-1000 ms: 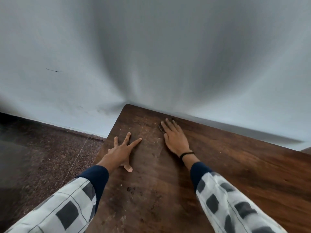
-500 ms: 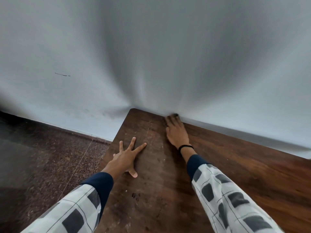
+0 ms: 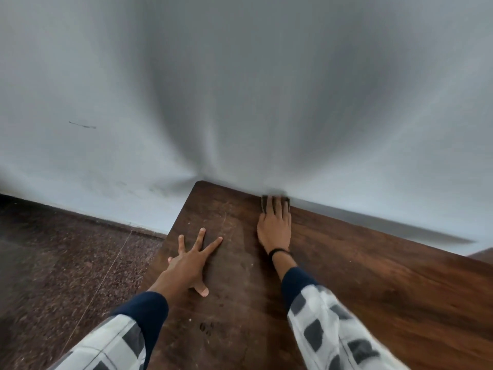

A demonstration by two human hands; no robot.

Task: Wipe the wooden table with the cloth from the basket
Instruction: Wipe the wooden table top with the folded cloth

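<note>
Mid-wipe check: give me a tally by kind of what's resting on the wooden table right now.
Hands: 2, the left hand and the right hand
Cloths: 1, the dark cloth under the right hand's fingers
Total: 3

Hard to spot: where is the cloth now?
Head view: the dark cloth lies under the right hand, at the far edge of the table, against the wall.

The cloth at the far edge of the table is mostly hidden under the right hand; only dark blurred bits show. The picture's right and bottom edges cut the table. The right sleeve is blurred.
</note>
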